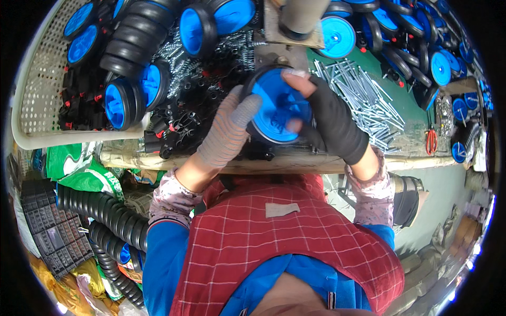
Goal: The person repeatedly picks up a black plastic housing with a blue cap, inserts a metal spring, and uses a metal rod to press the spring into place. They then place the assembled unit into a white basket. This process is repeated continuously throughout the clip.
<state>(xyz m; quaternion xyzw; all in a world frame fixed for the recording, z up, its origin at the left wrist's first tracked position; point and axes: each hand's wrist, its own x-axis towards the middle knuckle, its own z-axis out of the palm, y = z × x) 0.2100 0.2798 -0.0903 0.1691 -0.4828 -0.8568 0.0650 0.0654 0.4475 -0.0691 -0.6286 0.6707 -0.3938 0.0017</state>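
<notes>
A blue wheel with a black tyre [274, 113] is held between my two hands above the front of the workbench, its blue hub facing up. My left hand [226, 124], in a grey striped glove, grips its left edge with the thumb over the rim. On the right side, my right hand [337, 118], in a black glove with bare fingertips, closes on the wheel. Its fingertips reach over the hub's upper right and lower right, slightly blurred. The hub's recess is partly shaded, so any small part inside is hard to make out.
Black plastic clips [190, 124] and springs [182, 58] are heaped left of the wheel. Long metal pins [358, 100] lie to the right, near red-handled scissors [431, 141]. A white crate [37, 100] holds wheels and parts. A metal post [303, 18] stands behind; stacked tyres [100, 208] lie below left.
</notes>
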